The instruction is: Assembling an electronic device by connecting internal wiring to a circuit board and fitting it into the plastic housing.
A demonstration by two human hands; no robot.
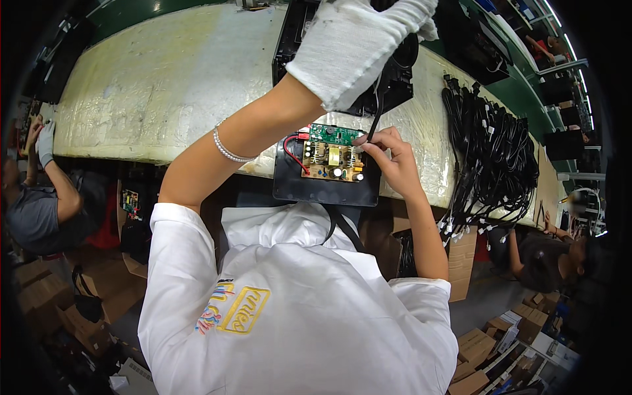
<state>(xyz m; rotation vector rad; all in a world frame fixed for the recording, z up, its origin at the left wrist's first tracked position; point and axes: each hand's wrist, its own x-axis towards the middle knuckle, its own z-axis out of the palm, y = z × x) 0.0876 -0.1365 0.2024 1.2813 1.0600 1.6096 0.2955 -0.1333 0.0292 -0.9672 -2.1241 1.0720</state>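
My left hand (359,49), in a white knitted glove, reaches across to a black plastic housing (287,43). Its fingers bend over the housing at the upper edge of the view, where they are partly cut off. From the housing a black cable (377,115) runs down to a circuit board (334,156). My bare right hand (390,155) pinches the cable end at the board's upper right corner; the fingers hide the connector. Green and tan sections make up the board, with a red wire (289,149) at its left. Beneath it lies a flat black panel (316,191) at the bench's near edge.
On the right of the bench (164,72) lies a large heap of black cables (490,155) with white plugs. Another black unit (471,46) stands at the far right. Co-workers sit left (52,204) and right (543,257). Cardboard boxes (477,349) stand on the floor.
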